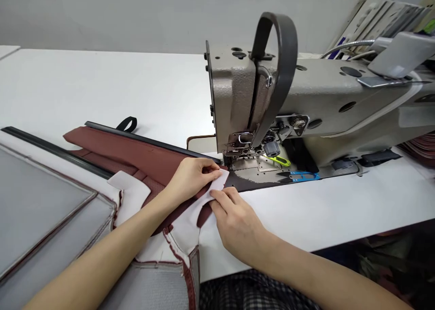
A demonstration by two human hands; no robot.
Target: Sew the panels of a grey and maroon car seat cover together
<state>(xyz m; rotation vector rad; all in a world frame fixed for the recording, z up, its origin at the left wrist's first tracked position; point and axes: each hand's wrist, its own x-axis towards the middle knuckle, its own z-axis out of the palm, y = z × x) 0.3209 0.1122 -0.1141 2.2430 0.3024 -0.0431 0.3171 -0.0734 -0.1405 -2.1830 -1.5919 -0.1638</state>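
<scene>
Both hands work at the white-backed end of a sewn reddish-brown cover (159,160), just in front of the sewing machine (234,88). My left hand (190,176) pinches the upper edge of a narrow white-backed flap (220,179) between thumb and fingers. Lower down, my right hand (238,215) grips the same flap with thumb and fingertips. A black strip (149,142) runs along the cover's far edge toward the needle area. Grey lining panels (44,201) with stitched seams spread out at the left. The presser foot is partly hidden behind the machine head.
Blue thread snips (304,176) and a yellow-green tool (280,160) lie on the machine bed. A black loop (129,124) sticks up behind the cover. Stacked reddish-brown pieces (421,149) sit at the far right on the white table (340,205).
</scene>
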